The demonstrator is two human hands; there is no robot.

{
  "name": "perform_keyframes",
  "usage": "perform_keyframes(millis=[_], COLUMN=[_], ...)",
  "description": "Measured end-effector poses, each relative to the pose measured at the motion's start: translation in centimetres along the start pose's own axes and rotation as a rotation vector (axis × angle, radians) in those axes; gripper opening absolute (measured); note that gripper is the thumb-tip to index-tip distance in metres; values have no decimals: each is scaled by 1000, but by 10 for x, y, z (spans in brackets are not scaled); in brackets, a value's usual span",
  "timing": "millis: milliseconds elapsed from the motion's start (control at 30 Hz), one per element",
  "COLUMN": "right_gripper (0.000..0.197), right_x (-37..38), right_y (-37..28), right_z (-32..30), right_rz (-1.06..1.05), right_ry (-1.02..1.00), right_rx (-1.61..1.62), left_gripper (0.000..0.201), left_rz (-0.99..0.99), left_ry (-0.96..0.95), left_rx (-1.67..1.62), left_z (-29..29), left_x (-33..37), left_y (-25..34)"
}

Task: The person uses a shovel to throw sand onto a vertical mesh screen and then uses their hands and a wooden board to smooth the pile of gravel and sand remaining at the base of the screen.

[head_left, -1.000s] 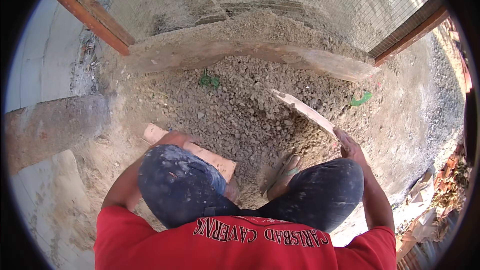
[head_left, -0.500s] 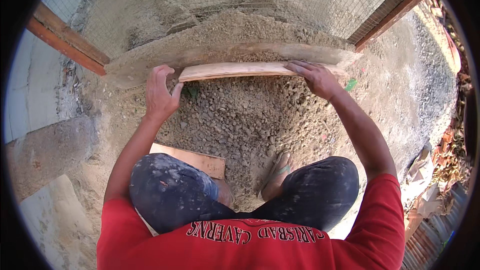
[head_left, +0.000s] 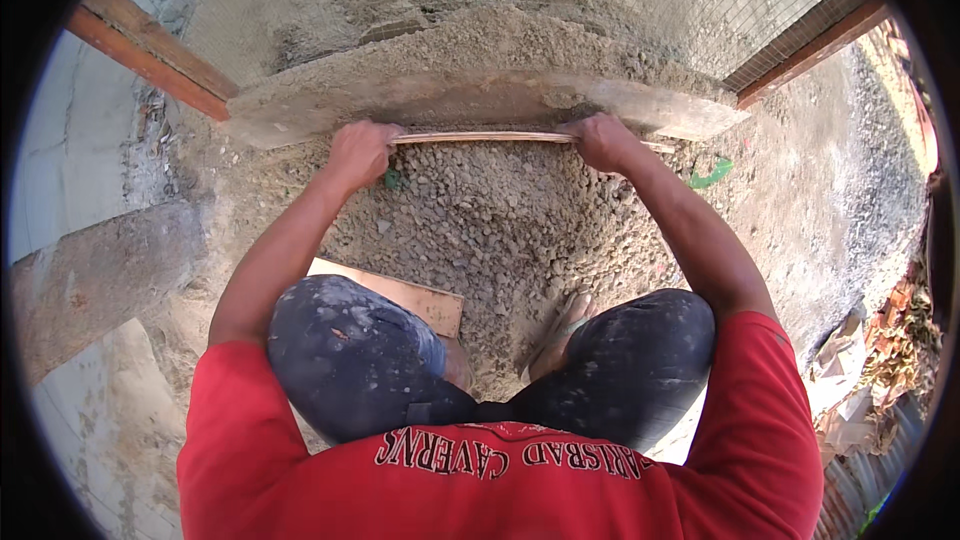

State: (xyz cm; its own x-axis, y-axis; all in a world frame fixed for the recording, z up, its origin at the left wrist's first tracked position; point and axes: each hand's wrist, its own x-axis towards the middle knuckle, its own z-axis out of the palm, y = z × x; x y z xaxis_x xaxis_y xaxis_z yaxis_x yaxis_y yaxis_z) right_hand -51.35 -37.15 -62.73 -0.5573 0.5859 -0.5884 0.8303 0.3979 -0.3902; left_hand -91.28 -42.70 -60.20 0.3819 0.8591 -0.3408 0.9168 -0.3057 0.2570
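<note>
The left hand (head_left: pixel 362 155) and right hand (head_left: pixel 603 143) both grip the board (head_left: pixel 480 137), thin edge up between them, gravel (head_left: pixel 490 225) nearer than either; matching pressure should likely prevent tilting.

From head height, we look steeply down, fairly close. We face past our knees (head_left: pixel 335 335) toward gravel (head_left: pixel 490 225).

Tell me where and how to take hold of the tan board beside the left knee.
The tan board is probably best gripped by its long, straight edge facing the gravel, near the right end, coming from the gravel side. That edge shows clear there, while the left knee hides much of the near side.
</note>
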Motion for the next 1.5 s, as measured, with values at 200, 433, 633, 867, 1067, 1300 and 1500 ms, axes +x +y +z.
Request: perform_keyframes(millis=[200, 433, 633, 867, 1067, 1300, 1500], right_gripper=[44, 49, 57, 57, 52, 52, 45], right_x=[-52, -89, 36, 32, -24, -117, -122], right_y=[-14, -56, -45, -71, -98, -92, -53], right_z=[33, 3, 38, 11, 11, 67, 57], right_rz=[13, -94, -141, -38, -141, -211, -117], right_ry=[-228, -210, 120, -228, -439, -582, -232], right_rx=[56, -63, -347, -202, -199, -138, 315], left_gripper=[27, 35, 33, 22, 25, 42, 66], left_rz=[0, 26, -144, -190, -202, -813, -842], left_ry=[-297, 213, 305, -18, -315, 260, 561], left_rx=[-120, -137, 53, -74, -297, -265, -465], left_z=[12, 0, 44, 47, 16, 27, 106], left_x=[-52, -92, -31, -68, -135, -119, -116], left_y=[25, 40, -35, -34, 6, -114, -216])
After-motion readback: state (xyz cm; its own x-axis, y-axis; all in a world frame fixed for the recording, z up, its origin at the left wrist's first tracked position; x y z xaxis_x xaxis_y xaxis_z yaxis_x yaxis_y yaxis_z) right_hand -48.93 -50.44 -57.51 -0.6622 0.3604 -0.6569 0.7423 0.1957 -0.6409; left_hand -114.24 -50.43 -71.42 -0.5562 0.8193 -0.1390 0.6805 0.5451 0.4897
